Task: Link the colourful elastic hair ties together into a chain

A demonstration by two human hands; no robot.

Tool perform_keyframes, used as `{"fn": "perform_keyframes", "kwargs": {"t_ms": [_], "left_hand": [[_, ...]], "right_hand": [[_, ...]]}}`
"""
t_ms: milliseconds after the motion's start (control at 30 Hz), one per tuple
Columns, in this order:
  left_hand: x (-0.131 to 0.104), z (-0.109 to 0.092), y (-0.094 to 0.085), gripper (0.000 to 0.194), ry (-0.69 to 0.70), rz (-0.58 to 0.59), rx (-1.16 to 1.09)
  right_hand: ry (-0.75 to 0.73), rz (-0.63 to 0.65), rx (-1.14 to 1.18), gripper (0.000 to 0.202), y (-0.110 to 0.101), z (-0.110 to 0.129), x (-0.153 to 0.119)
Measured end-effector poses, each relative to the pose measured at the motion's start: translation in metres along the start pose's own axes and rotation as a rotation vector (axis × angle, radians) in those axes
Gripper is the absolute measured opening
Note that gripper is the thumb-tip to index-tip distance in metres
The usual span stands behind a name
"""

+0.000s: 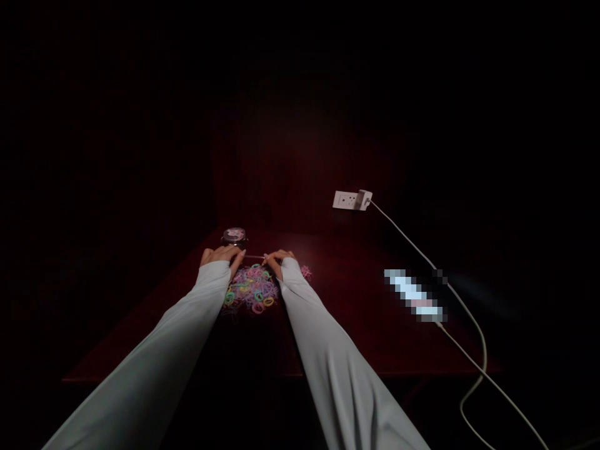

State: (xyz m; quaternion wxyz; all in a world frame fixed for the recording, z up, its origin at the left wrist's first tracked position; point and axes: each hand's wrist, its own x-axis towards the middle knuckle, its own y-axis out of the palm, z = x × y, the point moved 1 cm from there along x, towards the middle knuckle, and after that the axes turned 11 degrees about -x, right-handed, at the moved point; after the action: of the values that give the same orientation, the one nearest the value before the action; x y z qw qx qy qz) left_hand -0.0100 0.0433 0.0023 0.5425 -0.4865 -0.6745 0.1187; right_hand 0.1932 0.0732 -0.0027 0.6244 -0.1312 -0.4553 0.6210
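Between my hands a thin, pale elastic band (254, 257) is drawn out straight, sideways. One end sits in the pinched fingers of my left hand (222, 255), the other in the closed fingertips of my right hand (277, 257). Just below, on the dark red table, lies a loose heap of small colourful elastic bands (253, 289) in purple, pink, yellow and green. A few pink bands (306, 272) lie to the right of my right wrist. Behind my left hand stands a round container (234, 235) with a clear-looking lid.
A blurred-out, lit device (415, 297) lies on the table (347, 337) at the right, joined to a white cable (504, 394). On the back wall is a white socket (345, 200) with a charger (364, 200) plugged in. The surroundings are very dark.
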Motion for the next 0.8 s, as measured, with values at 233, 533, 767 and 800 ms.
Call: {"fn": "perform_keyframes", "kwargs": {"t_ms": [233,533,767,800], "left_hand": [[0.000,0.013,0.007,0.031,0.060,-0.008,-0.040],[-0.006,0.007,0.000,0.031,0.052,-0.052,-0.022],[0.003,0.032,0.017,0.029,-0.025,-0.017,-0.089],[0.004,0.033,0.018,0.029,-0.027,-0.012,-0.097]], "right_hand": [[0.030,-0.065,-0.040,0.029,-0.008,-0.009,-0.001],[0.230,-0.390,-0.228,0.030,-0.081,-0.075,-0.030],[0.197,-0.180,-0.368,0.025,-0.081,-0.091,-0.041],[0.178,-0.151,-0.374,0.023,-0.077,-0.090,-0.041]]}}
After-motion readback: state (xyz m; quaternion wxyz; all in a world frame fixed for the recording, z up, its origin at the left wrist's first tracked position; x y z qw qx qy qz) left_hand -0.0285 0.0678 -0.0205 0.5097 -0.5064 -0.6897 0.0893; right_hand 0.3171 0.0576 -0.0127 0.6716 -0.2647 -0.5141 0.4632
